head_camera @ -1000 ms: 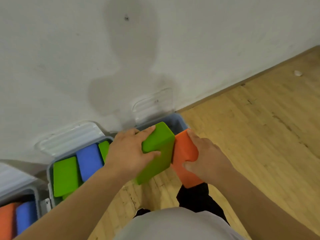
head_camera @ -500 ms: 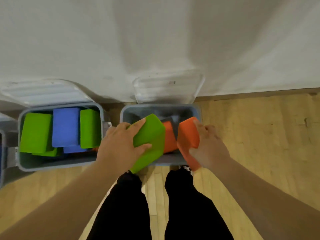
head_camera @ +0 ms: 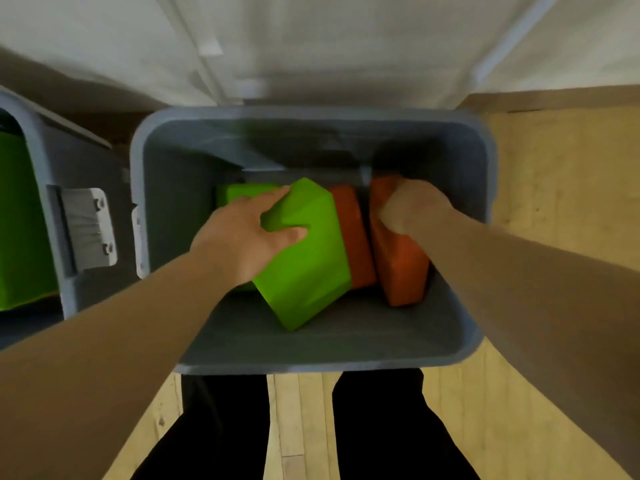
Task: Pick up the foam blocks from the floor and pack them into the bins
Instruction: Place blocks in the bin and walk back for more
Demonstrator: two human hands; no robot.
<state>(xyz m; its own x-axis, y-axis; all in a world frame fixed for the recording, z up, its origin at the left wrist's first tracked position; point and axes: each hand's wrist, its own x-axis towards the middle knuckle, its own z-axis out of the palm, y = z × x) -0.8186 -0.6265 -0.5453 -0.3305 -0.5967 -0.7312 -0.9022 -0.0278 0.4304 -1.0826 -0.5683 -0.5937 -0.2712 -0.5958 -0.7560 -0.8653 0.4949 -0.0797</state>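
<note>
Nearest the camera, two legs in black trousers [head_camera: 221,438] stand on a pale wooden floor [head_camera: 301,427], seen from above. Just beyond the feet sits a grey plastic bin [head_camera: 311,367], its near rim almost touching the legs. Both bare forearms reach down into it.

The left hand [head_camera: 239,240] grips a green foam block [head_camera: 304,268], fingers along the block's far upper edge and the thumb pressed on its top face. The block is tilted, with one corner pointing toward the bin's near wall, low inside the bin; whether it touches the bottom cannot be told. Behind the left hand, another green block [head_camera: 239,195] lies deeper in the bin, mostly hidden.

The right hand [head_camera: 412,209] is curled closed over the far end of an orange foam block [head_camera: 398,268], which stands on edge near the bin's right wall. Between the held green block and this orange one, a second orange block [head_camera: 353,237] stands on edge, touching the green block.

To the left, a second grey bin [head_camera: 45,188] with a pale latch [head_camera: 88,230] on its side holds something green [head_camera: 20,220]. Beyond both bins, a white open lid [head_camera: 311,46] leans back, blurred, against a white wall [head_camera: 69,36].
</note>
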